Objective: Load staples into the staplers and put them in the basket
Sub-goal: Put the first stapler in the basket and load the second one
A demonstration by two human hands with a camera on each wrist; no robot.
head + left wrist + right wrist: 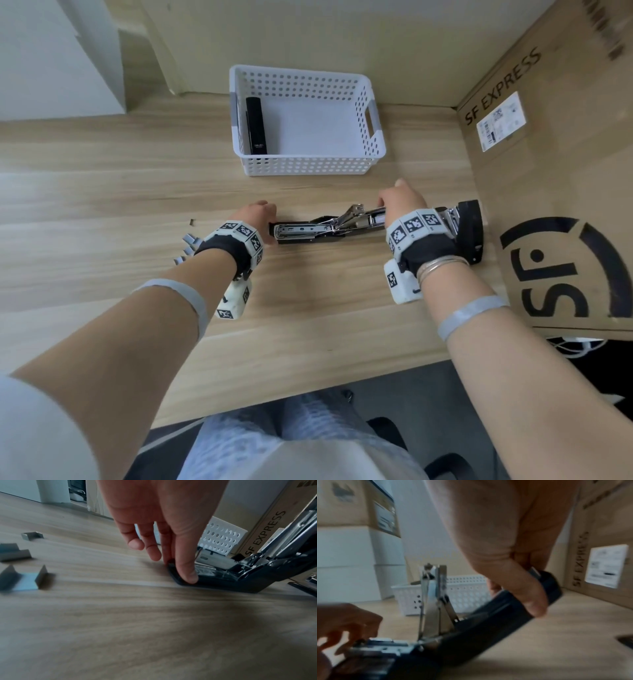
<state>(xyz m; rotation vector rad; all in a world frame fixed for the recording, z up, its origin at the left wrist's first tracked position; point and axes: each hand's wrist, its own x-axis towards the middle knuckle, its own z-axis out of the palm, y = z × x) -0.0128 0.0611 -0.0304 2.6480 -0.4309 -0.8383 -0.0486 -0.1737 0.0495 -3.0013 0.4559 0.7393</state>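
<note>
Hiding its fingertips from the head view, the right grip (400, 205) is curling round the black cover of the open stapler (308, 229) on the bench (102, 205); the left grip (163, 534) is pinching its base tip

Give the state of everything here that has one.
Black-and-metal stapler, swung open on the table.
White perforated plastic basket, upright, holds one stapler.
Second black stapler, closed, lying in it.
Grey staple strips, loose on the table.
Left hand, pinches the open stapler's base.
Right hand, grips its arm.
</note>
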